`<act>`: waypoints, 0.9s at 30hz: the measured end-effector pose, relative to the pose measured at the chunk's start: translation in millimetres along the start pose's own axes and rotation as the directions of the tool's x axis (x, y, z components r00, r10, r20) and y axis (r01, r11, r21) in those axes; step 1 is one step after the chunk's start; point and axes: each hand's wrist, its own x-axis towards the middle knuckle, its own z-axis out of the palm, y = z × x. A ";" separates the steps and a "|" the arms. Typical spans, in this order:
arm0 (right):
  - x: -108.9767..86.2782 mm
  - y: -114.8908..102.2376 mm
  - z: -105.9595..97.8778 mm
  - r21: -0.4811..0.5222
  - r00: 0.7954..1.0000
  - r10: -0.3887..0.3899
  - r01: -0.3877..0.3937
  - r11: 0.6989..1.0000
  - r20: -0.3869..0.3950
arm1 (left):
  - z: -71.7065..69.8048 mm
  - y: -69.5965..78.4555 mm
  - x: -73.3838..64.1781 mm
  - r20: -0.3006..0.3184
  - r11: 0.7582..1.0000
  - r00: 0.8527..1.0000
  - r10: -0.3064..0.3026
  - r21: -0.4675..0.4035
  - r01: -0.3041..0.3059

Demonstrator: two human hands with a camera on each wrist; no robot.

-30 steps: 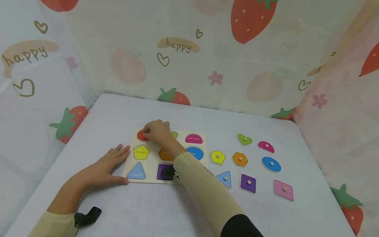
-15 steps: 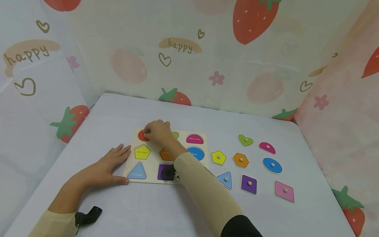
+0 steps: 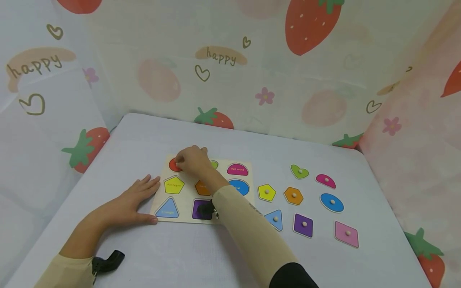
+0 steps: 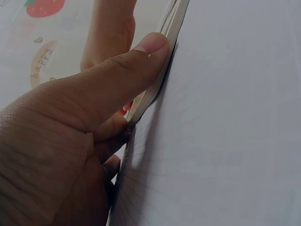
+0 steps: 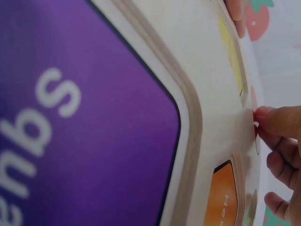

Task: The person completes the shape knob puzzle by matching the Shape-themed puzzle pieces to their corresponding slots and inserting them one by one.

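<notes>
A wooden shape puzzle board (image 3: 185, 206) lies on the table, its recesses printed with coloured, labelled shapes. My right hand (image 3: 196, 162) reaches over it to the far left corner, where thumb and fingertips pinch the red round knob piece (image 3: 173, 165) at its recess; the fingers cover the knob. In the right wrist view, the fingertips (image 5: 265, 113) meet close over the board's surface. My left hand (image 3: 135, 200) rests along the board's left side, fingers extended, with the thumb at the near left corner. The left wrist view has that thumb (image 4: 153, 44) against the board's edge.
Right of the board lie loose knobbed pieces: a green heart (image 3: 299, 172), magenta half round (image 3: 325, 181), yellow pentagon (image 3: 266, 192), orange hexagon (image 3: 293, 196), blue oval (image 3: 331, 203), blue triangle (image 3: 274, 221), purple square (image 3: 303, 226) and pink parallelogram (image 3: 347, 234). Strawberry-print curtains surround the table.
The head view has shifted slightly, so everything sits a little further right. Both hands keep their places on the board, and the loose pieces have not moved.
</notes>
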 end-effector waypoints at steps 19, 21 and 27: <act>-5.3 -3.8 -4.4 0.009 1.000 0.018 -0.018 1.000 0.013 | -1.9 1.8 0.2 -0.001 1.000 1.000 -0.001 -0.005 0.001; -6.3 -4.0 -4.6 0.021 0.999 0.028 -0.028 0.999 0.018 | -1.8 2.0 -0.1 0.000 1.000 1.000 -0.002 -0.009 0.002; -13.7 -3.2 -9.1 0.002 1.000 0.017 -0.017 1.000 0.008 | -0.8 1.4 -1.1 0.007 1.000 1.000 -0.013 -0.016 0.013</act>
